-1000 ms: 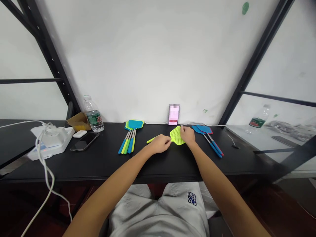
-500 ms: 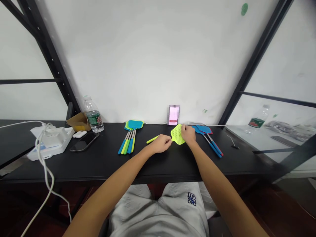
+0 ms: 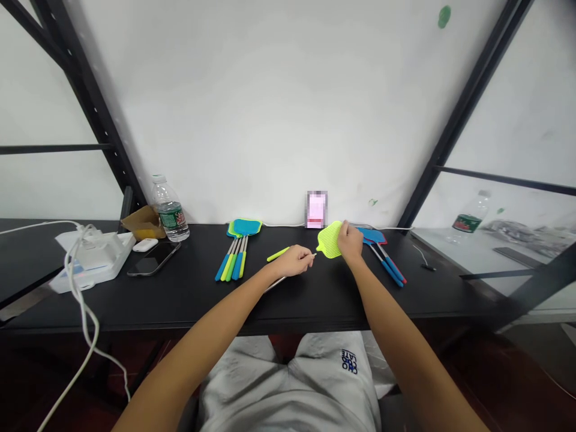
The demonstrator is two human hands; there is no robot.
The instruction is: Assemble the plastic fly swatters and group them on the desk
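Observation:
My left hand (image 3: 294, 261), closed, grips a thin metal fly swatter rod (image 3: 275, 284). Its pale tip pokes out past my fingertips, and the other end runs hidden under my forearm. A yellow-green fly swatter head (image 3: 330, 241) with a mesh face is pinched at its right edge by my right hand (image 3: 350, 241). The head's short neck points left toward the rod tip, with a small gap between them. Just behind my left hand lies a yellow-green handle (image 3: 278, 254), partly covered by that hand.
Several fly swatters (image 3: 236, 252) lie fanned on the black table (image 3: 198, 300) at left; blue and red ones (image 3: 382, 255) lie at right. A phone (image 3: 317, 210) leans on the wall. Farther left are another phone (image 3: 154, 259), a water bottle (image 3: 170, 210) and a power strip (image 3: 96, 261).
The yellow-green head has come apart from the rod in my left hand. My right hand has shifted slightly right with the head, and the rod's tip now shows.

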